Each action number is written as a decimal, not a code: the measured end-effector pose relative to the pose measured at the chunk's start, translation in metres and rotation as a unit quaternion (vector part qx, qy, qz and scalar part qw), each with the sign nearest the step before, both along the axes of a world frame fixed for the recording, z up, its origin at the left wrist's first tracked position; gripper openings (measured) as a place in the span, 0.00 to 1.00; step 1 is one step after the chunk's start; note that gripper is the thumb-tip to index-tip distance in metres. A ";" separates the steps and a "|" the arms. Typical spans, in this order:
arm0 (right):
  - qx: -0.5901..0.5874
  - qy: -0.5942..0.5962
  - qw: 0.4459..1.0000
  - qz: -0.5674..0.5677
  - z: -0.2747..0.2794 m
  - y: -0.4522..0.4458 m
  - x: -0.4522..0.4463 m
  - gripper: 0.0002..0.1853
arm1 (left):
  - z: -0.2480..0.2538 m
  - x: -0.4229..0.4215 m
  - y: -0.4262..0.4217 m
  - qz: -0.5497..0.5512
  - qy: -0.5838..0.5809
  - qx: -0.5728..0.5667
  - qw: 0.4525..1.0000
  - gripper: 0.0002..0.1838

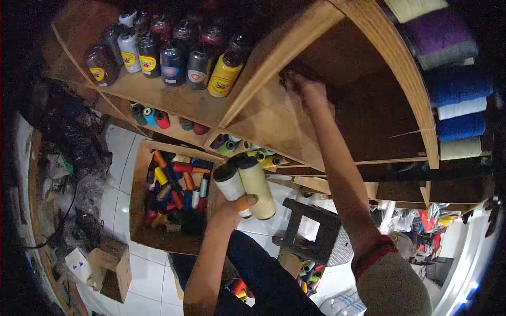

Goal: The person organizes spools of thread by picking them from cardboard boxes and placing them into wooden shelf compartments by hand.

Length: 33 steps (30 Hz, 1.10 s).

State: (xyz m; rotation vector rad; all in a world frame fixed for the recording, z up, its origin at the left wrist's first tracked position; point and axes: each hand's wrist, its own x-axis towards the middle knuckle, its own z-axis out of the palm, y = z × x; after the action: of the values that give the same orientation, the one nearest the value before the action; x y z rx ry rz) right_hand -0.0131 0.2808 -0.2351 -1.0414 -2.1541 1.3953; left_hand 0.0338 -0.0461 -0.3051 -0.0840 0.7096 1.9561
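Note:
My left hand is closed around a bundle of thread spools, held upright in front of my legs. In it are a white thread spool, a taller cream thread spool and a small orange-and-white spool. My right hand reaches into a wooden shelf compartment, close to its left panel. Its fingers look bent, but shadow and blur hide their tips and anything between them. Left of that panel, a yellow thread spool stands among several dark and white wrapped spools.
Below on the left is a cardboard box filled with mixed coloured spools. A dark stool stands on the white tiled floor. Folded or stacked blue textile-like rolls sit at the right. Plastic wrap lies along the left.

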 end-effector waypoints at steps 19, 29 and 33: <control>-0.090 0.164 0.967 -0.171 0.029 -0.055 0.026 0.23 | 0.020 0.002 0.029 0.007 0.020 -0.066 0.998 0.36; 0.148 -0.059 0.978 -0.132 -0.031 0.063 -0.034 0.29 | 0.029 0.007 0.039 0.009 0.032 0.002 0.999 0.33; 0.153 -0.042 0.981 -0.107 -0.031 0.072 -0.044 0.26 | 0.026 0.006 0.043 0.014 0.035 -0.002 0.999 0.31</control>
State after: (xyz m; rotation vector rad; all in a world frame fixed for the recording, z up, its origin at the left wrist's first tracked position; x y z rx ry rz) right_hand -0.0572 0.3524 -0.2662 -1.1852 -2.1528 0.9041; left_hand 0.0402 -0.0028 -0.2788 -0.0295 0.7622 1.9922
